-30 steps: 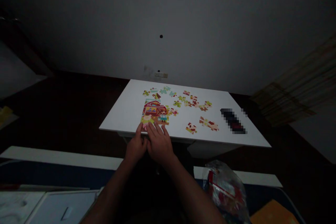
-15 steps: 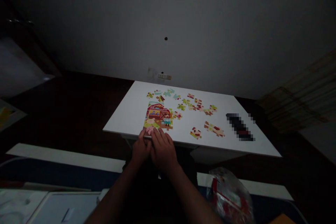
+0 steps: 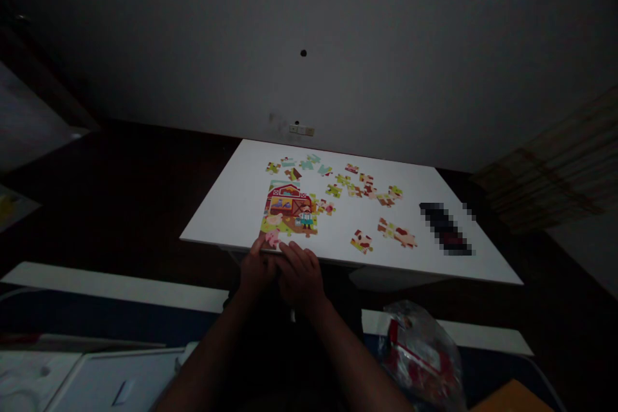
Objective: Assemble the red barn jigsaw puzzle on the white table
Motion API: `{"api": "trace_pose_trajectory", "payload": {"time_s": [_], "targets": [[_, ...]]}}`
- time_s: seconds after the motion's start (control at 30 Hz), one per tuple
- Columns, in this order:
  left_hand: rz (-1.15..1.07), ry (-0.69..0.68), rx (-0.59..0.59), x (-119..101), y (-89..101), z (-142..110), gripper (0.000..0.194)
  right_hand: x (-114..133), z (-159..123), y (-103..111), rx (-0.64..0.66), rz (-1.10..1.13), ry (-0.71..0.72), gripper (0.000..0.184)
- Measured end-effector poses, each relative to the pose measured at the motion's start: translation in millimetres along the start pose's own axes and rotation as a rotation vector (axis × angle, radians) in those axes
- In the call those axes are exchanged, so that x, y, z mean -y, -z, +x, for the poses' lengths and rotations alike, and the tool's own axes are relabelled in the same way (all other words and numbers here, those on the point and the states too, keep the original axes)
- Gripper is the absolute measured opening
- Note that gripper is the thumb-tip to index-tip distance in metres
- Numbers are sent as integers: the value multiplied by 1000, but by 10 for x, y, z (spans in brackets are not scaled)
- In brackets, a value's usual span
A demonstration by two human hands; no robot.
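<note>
A partly joined farm puzzle (image 3: 288, 209) with a red barn lies near the front edge of a white table (image 3: 232, 206). My left hand (image 3: 255, 268) and my right hand (image 3: 300, 273) meet at that edge, just below the puzzle. Their fingertips pinch a small pink puzzle piece (image 3: 271, 239) at the puzzle's lower left corner. Both hands have curled fingers pressed together. Several loose puzzle pieces (image 3: 357, 187) are scattered across the far and right part of the table.
A dark blurred object (image 3: 447, 229) lies on the table's right side. A crinkled plastic bag (image 3: 419, 354) sits at the lower right beside an orange thing (image 3: 512, 396). White boxes (image 3: 96, 380) are at the lower left. A white board (image 3: 116, 286) runs below the table. The floor around is dark.
Both hands have drawn back from the joined puzzle toward the table's front edge, and the fingers, flat before, have curled together on a pink piece.
</note>
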State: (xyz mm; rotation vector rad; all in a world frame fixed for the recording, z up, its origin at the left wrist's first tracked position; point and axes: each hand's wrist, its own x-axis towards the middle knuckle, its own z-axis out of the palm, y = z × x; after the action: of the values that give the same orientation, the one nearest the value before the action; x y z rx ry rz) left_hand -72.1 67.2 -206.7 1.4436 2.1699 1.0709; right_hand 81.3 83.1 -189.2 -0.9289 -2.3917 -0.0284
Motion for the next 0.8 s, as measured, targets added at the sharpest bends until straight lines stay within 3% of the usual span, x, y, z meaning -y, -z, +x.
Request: {"api": "trace_pose_trajectory", "payload": {"time_s": [0.2, 0.6, 0.8], "targets": [[13, 16, 6, 27, -21, -5, 57, 7, -19, 2, 14, -18, 8, 23], [30, -80, -151, 151, -133, 19, 52, -31, -31, -39, -26, -17, 49, 15], [51, -75, -149, 115, -118, 3, 54, -7, -1, 12, -37, 1, 33, 16]]}}
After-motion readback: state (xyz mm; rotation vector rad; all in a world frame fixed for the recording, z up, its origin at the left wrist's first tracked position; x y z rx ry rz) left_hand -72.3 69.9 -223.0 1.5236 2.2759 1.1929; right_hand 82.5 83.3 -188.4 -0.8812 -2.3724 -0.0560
